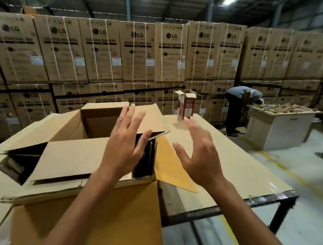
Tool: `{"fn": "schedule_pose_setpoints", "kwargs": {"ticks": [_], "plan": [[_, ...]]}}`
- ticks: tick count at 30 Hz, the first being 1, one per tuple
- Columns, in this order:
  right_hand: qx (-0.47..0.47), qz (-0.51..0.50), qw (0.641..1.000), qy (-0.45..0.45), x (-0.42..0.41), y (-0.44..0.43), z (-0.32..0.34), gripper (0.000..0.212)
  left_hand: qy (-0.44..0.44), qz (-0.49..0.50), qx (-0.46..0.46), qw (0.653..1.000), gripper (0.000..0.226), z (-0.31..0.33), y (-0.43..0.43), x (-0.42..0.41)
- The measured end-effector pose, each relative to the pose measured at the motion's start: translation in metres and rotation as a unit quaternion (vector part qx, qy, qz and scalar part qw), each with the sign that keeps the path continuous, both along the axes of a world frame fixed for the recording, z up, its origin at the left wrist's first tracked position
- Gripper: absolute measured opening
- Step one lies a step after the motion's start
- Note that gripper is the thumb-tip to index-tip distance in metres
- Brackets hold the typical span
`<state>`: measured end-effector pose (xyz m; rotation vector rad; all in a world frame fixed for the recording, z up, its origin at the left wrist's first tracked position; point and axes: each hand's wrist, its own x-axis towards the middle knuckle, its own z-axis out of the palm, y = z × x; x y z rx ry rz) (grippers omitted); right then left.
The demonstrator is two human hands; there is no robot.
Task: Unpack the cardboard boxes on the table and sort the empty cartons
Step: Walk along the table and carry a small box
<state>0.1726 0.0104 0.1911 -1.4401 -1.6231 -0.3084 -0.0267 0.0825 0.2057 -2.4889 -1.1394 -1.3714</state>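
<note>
Cardboard flaps lie open beneath the left hand (125, 144). Its fingers are straight and splayed, holding nothing, above the right end of the large shipping box (70, 158); whether it touches a flap I cannot tell. Dark contents (145, 159) stand in the box just under its thumb. The right hand (200, 154), beside it, is likewise spread and empty over the table (238, 169). Just beyond its fingertips a small printed carton (186, 105) stands upright, top flaps open. Farther off, LG washing-machine boxes (138, 51) form a wall, and to the right a person (238, 104) bends over a white table (280, 128).
</note>
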Motion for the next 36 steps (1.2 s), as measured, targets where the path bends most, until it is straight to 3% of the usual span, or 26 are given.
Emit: {"fn": "schedule_pose_setpoints", "kwargs": {"ticks": [7,18,27,36], "plan": [[0.004,-0.100,0.994,0.043,0.143,-0.144,-0.048,0.066,-0.076,-0.112,-0.052,0.990,0.056,-0.073,-0.111,0.155],[-0.112,-0.287,0.942,0.133,0.308,-0.297,-0.189,0.067,0.009,-0.256,-0.195,0.947,0.056,-0.212,-0.209,0.354],[-0.223,-0.339,0.898,0.170,0.427,-0.284,-0.273,0.068,0.077,-0.295,-0.248,0.920,0.061,-0.296,-0.174,0.487],[-0.216,-0.338,0.898,0.181,0.569,-0.196,-0.268,0.073,0.035,-0.313,-0.265,0.911,0.060,-0.287,-0.101,0.633]]}}
